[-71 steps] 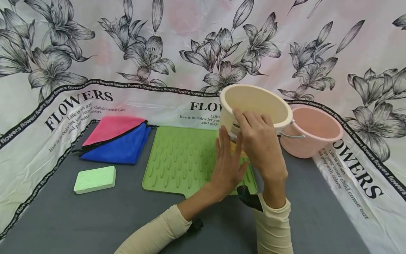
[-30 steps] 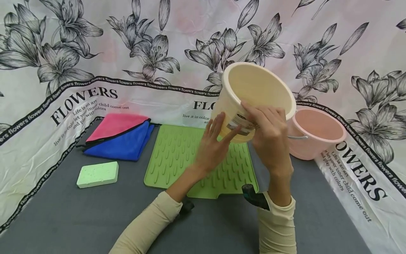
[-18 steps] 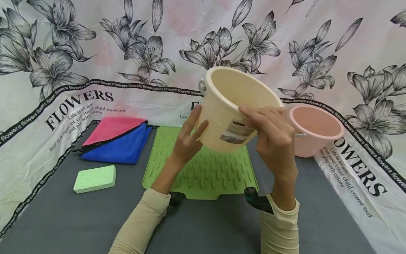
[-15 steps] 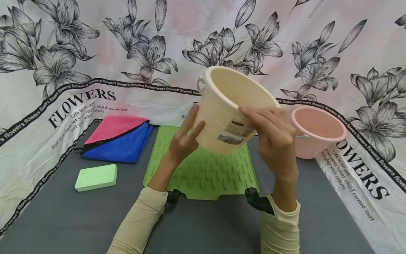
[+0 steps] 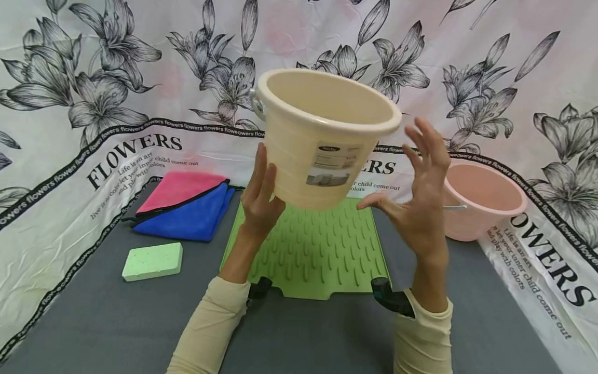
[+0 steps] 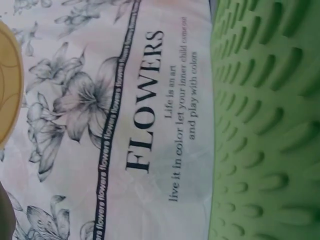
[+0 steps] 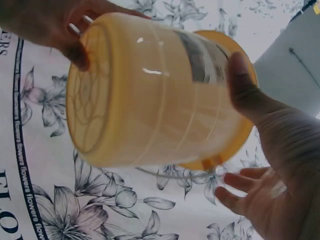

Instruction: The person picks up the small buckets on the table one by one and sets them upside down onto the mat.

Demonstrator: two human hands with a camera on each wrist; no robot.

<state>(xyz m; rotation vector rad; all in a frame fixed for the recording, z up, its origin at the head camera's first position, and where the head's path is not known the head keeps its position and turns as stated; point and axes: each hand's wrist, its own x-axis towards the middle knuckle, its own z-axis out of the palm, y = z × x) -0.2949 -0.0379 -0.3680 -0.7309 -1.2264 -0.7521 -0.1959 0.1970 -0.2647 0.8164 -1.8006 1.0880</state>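
Observation:
A cream bucket (image 5: 322, 150) with a printed label hangs in the air, slightly tilted, mouth upward. My left hand (image 5: 261, 202) holds it by the lower left side. The right wrist view shows left-hand fingers at the base of the bucket (image 7: 155, 100). My right hand (image 5: 422, 192) is spread to the right of the bucket, apart from it in the head view, thumb toward the label. Only part of the bucket's base (image 6: 9, 85) enters the left wrist view. Beneath lies a green ridged mat (image 5: 317, 254).
A pink bucket (image 5: 483, 200) with a wire handle stands at the right. On the left are a folded pink and blue cloth (image 5: 182, 208) and a pale green sponge (image 5: 152, 262). A flower-printed sheet (image 5: 224, 93) covers the back and sides of the grey table (image 5: 317, 337).
The cream bucket has risen off the mat and moved left, then become more upright. My right hand has let go of its rim. My left hand has moved left with it.

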